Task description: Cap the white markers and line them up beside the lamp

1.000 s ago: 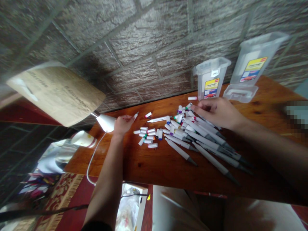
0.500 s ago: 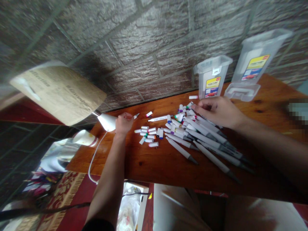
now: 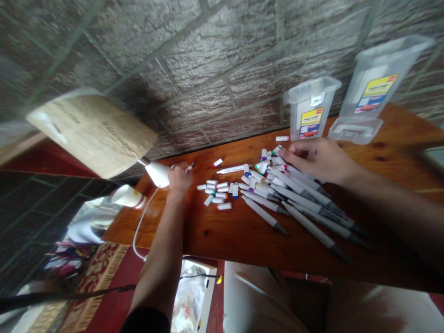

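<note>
My left hand (image 3: 179,178) is closed around a marker (image 3: 189,167), whose pale body and tip poke out past the fingers beside the lamp base (image 3: 158,175). Over the far end of the marker heap, my right hand (image 3: 314,157) has its thumb and fingers drawn together, and what lies between them is hidden. Several white markers with grey ends (image 3: 265,214) lie heaped below that hand. Loose caps in many colours (image 3: 225,206) are scattered between the hands. One marker (image 3: 231,169) lies apart, behind the caps.
Two clear plastic boxes with yellow labels stand by the brick wall, one (image 3: 308,108) nearer, the other (image 3: 369,85) with its lid open. A paper-shaded lamp (image 3: 93,132) leans at the left, its white cord (image 3: 136,236) crossing the table edge near a paper cup (image 3: 128,196).
The marker in my left hand has turned from pointing right to more upright. My right hand keeps its place over the heap. The whole view has shifted slightly.
</note>
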The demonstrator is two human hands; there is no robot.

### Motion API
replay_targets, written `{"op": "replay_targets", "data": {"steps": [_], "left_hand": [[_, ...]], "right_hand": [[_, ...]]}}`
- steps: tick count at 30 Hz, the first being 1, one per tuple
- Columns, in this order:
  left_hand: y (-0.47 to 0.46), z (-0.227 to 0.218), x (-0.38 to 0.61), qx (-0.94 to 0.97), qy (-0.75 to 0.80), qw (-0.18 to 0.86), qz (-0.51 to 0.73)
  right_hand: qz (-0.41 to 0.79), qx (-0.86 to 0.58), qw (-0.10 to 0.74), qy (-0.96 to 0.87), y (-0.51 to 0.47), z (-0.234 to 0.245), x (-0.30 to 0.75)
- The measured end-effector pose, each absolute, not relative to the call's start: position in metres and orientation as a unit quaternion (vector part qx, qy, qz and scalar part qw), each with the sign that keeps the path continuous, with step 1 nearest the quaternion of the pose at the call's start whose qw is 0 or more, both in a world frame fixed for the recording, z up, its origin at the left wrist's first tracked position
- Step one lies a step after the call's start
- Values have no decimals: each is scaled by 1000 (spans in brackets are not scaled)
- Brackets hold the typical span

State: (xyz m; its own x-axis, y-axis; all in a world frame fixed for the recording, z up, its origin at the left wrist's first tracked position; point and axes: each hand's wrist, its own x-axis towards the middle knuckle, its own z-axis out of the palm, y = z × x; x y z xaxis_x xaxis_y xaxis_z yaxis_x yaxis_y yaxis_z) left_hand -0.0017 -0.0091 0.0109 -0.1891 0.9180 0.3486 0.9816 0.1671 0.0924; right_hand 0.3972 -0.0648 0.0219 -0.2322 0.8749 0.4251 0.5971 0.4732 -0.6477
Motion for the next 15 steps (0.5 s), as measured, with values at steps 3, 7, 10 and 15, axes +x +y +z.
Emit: {"op": "replay_targets", "data": {"steps": [3, 7, 10, 15], "left_hand": [[-7, 11, 11, -692, -691, 96, -188], [-4, 2, 23, -747, -644, 38, -161], [-4, -6, 24, -725, -676, 26, -127], [-4, -5, 18, -691, -711, 22, -128]], "right_hand": [[174, -486, 384, -766, -65, 20, 397], [185, -493, 379, -761, -64, 19, 398], [201, -486, 382, -760, -63, 18, 398], [196, -481, 392, -759, -63, 19, 398]]}}
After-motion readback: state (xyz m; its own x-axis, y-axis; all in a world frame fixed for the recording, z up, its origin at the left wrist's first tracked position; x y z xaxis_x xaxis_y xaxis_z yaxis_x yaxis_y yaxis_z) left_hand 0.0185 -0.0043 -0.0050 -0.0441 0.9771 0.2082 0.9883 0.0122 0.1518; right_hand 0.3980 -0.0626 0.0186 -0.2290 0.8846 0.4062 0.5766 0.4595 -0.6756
